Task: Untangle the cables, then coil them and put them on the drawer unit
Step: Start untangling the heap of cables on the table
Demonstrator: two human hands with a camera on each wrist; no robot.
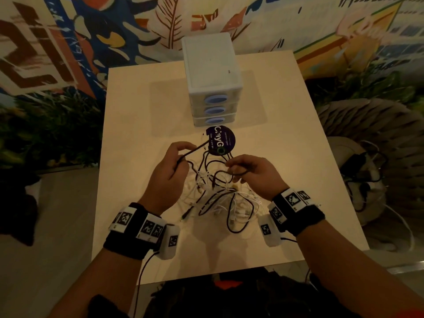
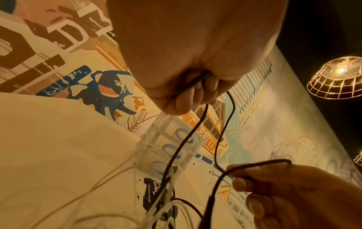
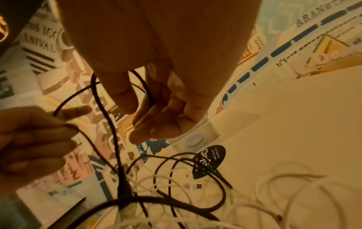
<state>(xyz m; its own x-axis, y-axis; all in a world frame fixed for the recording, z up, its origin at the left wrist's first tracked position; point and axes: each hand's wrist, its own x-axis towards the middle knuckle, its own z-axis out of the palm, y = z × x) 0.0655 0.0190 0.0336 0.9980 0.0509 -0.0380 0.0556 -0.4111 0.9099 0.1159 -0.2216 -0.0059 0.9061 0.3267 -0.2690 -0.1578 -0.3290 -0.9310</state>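
Note:
A tangle of black and white cables (image 1: 220,198) lies on the pale table (image 1: 142,111) in front of me. My left hand (image 1: 183,154) is raised over it, fingers curled round a black cable (image 1: 195,149); the left wrist view shows this cable (image 2: 195,128) running out of the left hand (image 2: 188,94). My right hand (image 1: 231,166) pinches a loop of the same black cable; in the right wrist view that loop (image 3: 145,86) passes between thumb and fingers (image 3: 156,124). The white drawer unit (image 1: 211,88), with three blue handles, stands behind, its top bare.
A round dark sticker (image 1: 220,140) lies on the table between the drawer unit and the tangle. White cables (image 3: 284,193) spread to the right of the pile. Right of the table, a chair (image 1: 344,152) holds dark gear and wires. A painted wall stands behind.

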